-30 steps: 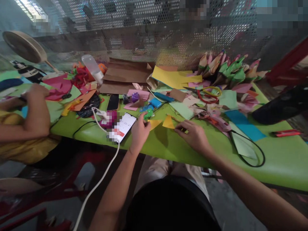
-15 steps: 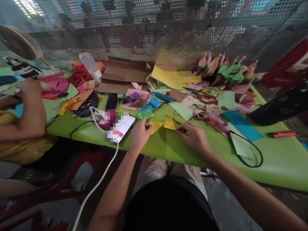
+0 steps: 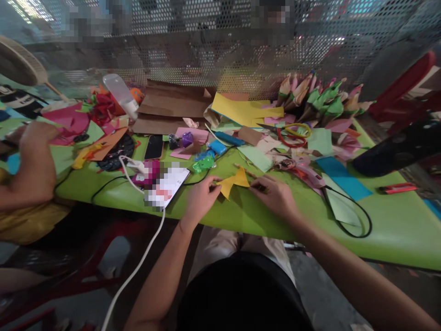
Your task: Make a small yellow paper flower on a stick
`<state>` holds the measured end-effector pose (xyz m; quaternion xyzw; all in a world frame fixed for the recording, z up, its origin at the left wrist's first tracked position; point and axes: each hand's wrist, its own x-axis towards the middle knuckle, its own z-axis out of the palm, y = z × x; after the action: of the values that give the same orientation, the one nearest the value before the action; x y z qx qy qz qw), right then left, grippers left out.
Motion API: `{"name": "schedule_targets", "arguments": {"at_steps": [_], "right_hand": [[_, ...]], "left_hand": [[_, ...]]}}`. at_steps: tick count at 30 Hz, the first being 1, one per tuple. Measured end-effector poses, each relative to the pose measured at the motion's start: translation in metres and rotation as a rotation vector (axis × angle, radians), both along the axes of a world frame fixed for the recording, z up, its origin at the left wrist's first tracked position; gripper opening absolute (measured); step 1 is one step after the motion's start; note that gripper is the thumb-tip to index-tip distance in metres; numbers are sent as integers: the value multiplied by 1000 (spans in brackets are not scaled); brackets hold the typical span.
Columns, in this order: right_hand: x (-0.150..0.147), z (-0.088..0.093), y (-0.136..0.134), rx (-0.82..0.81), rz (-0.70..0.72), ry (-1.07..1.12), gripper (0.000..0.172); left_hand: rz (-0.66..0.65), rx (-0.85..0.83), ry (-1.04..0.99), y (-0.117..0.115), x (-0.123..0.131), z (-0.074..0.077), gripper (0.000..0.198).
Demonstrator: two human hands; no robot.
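Between my two hands is a piece of yellow paper [image 3: 226,186], shaped like a bow, wide at both ends and narrow in the middle. I cannot tell whether it is one piece or two that meet. My left hand [image 3: 203,198] pinches its left end between thumb and fingertips. At the right end, my right hand [image 3: 277,196] is closed on the paper's edge, its fingers curled and partly hiding what is under them. Both hands are just above the green table [image 3: 237,214], near its front edge. Just beyond the paper lies a green plastic-wrapped packet [image 3: 204,163].
A lit phone [image 3: 168,186] with a white cable lies left of my hands. Scissors [image 3: 291,134], a pink glue gun [image 3: 312,177], a red cutter [image 3: 398,188] and a dark bottle [image 3: 396,149] are to the right. Another person's arm [image 3: 36,161] rests at far left.
The yellow paper has turned and spread into a bow shape, its left part now tilted with a point downward. My hands stay in nearly the same place; the view has shifted slightly.
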<state>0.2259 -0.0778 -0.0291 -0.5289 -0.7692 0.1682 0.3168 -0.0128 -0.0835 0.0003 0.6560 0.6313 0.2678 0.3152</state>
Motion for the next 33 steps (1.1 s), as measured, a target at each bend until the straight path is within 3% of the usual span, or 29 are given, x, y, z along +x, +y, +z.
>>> {"name": "schedule_targets", "arguments": {"at_steps": [6,10,16,22,33], "right_hand": [[0,1,-1,-6,-2,-15,12],[-1,2,-2,17,12,6,12],[12,3,9,210,-95,-122,21],[17,-7,14,137,-186,-326,25],[22,-8,10,191,-210,-191,31]], "left_hand": [[-40,33,84,-6,-4,2,31],[-103,198,209,-11,-11,4,29],[-260,351,304,-12,-15,-4,29],[-263,391,281,-13,-10,-13,20],[-244,444,318,-16,-8,-19,15]]}}
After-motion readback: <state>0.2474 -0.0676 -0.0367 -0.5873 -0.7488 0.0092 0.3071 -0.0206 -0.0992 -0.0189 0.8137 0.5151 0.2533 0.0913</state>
